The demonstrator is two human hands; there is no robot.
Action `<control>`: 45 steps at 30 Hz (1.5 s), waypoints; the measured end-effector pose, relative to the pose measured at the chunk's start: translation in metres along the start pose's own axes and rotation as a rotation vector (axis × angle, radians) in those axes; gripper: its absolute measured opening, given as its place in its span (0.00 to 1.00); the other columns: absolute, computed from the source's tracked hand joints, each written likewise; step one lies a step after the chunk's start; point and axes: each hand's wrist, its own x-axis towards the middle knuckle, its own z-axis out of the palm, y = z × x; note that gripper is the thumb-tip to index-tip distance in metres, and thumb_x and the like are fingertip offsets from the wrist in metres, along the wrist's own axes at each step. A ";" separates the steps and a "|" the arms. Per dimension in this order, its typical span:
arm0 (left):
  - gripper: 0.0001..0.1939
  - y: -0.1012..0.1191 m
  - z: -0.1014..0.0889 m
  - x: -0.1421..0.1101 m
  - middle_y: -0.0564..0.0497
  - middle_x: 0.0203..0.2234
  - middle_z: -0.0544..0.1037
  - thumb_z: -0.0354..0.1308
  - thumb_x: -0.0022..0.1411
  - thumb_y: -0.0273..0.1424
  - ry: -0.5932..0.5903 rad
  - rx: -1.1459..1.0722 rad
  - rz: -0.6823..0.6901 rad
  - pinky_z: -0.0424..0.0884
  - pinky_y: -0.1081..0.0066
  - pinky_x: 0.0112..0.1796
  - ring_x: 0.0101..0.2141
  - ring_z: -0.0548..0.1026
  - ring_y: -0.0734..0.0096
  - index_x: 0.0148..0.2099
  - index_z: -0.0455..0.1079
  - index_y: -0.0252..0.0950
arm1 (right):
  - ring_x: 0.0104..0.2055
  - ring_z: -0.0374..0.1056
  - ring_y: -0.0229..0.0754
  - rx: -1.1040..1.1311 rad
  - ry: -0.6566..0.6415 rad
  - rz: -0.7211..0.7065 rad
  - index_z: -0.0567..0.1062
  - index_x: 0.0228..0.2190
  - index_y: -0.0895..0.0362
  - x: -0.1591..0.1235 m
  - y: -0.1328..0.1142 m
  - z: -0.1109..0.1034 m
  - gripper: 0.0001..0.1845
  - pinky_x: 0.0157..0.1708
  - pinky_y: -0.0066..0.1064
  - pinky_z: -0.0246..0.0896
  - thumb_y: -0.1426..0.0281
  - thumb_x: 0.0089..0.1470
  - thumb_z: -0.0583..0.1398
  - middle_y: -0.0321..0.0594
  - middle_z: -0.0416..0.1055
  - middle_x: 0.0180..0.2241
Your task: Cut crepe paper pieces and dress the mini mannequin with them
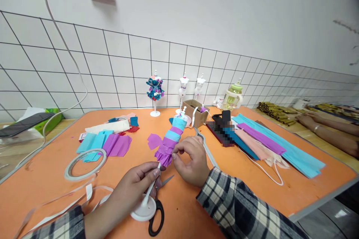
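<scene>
1. Low centre, the left hand [131,185] has its fingers clamped on the white stand [150,190].
2. Mid-frame, the purple-and-blue paper dress [171,140] tilts on it.
3. The right hand [193,160] touches the frilled hem, thumb and forefinger together.

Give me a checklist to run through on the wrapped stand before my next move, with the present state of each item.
1. Stem held: ok, left hand pinches it below the frill.
2. Frill gripped by right hand: cannot tell; the fingertips are at its edge, but their hold is unclear.
3. Stand upright: not ok, it leans.
4. Scissors clear of the stand: not ok, they lie right by the base.
5. Tape roll uncovered: ok, it lies in plain view beyond the left forearm.
6. Bands even on the far side: cannot tell, hidden.
</scene>
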 end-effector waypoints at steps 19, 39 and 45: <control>0.25 0.002 -0.001 -0.004 0.55 0.16 0.73 0.69 0.50 0.50 -0.067 -0.163 -0.128 0.62 0.77 0.18 0.16 0.70 0.74 0.40 0.76 0.33 | 0.30 0.53 0.38 0.398 -0.001 0.321 0.65 0.33 0.53 -0.005 0.029 0.010 0.17 0.33 0.31 0.53 0.59 0.52 0.66 0.33 0.61 0.31; 0.18 0.001 -0.002 -0.003 0.55 0.15 0.73 0.69 0.53 0.44 -0.148 -0.345 -0.146 0.59 0.80 0.14 0.12 0.66 0.79 0.35 0.76 0.34 | 0.30 0.64 0.38 0.113 0.107 -0.046 0.71 0.30 0.54 -0.003 0.018 0.003 0.11 0.34 0.34 0.54 0.61 0.59 0.63 0.34 0.69 0.26; 0.18 -0.001 -0.003 -0.003 0.57 0.16 0.73 0.67 0.56 0.46 -0.090 -0.223 -0.122 0.63 0.78 0.18 0.14 0.68 0.79 0.37 0.74 0.35 | 0.29 0.66 0.37 -0.054 0.058 -0.146 0.75 0.28 0.54 -0.004 0.008 0.004 0.11 0.36 0.36 0.51 0.63 0.62 0.62 0.33 0.74 0.24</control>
